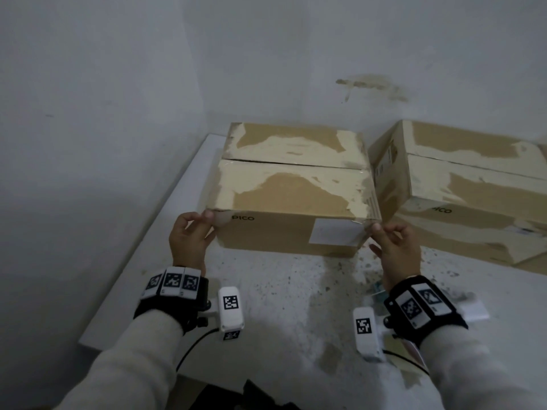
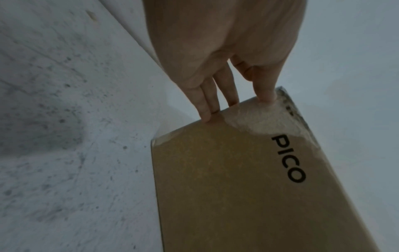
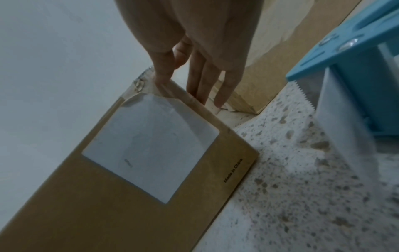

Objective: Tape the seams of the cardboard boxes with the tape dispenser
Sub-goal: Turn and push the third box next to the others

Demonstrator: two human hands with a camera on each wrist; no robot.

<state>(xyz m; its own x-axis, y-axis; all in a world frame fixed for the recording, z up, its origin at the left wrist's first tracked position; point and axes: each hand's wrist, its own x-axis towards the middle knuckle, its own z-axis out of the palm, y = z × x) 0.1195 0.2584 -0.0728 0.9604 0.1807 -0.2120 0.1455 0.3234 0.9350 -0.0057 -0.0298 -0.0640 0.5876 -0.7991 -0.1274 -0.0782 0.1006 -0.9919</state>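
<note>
The speckled white counter point(image 1: 296, 291) carries two cardboard boxes: the PICO box point(image 1: 284, 184) right in front of you, its top seam running left to right between the flaps, and a second box point(image 1: 473, 184) just beside it on your right, turned at an angle. Your left hand point(image 1: 189, 235) holds the near left top corner, thumb on the front face and fingers point(image 2: 205, 109) straight along the side edge. Your right hand point(image 1: 393, 247) pinches the near right top corner above the white label point(image 3: 151, 146), its other fingers point(image 3: 207, 80) straight down the side. The blue tape dispenser point(image 3: 354, 56) lies on the counter by your right wrist.
</note>
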